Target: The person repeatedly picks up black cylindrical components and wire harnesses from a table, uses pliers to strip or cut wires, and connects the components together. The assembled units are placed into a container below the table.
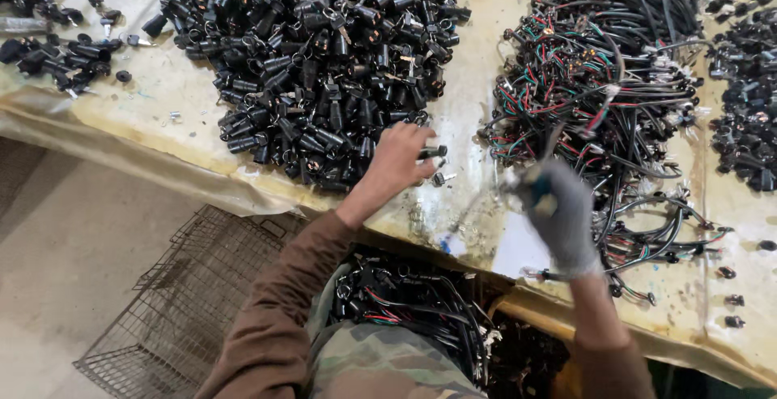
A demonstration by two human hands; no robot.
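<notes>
My bare left hand reaches to the near edge of a big heap of black cylindrical lock parts and pinches one small black part at its fingertips. My right hand wears a grey glove and is blurred; it grips a tool with a teal handle, held just left of a tangle of black, red and green wire harnesses. Both hands hover over the worn yellowish table.
More black parts lie at the far left and far right. A wire mesh rack sits on the floor at the lower left. A box of finished wired parts rests by my lap.
</notes>
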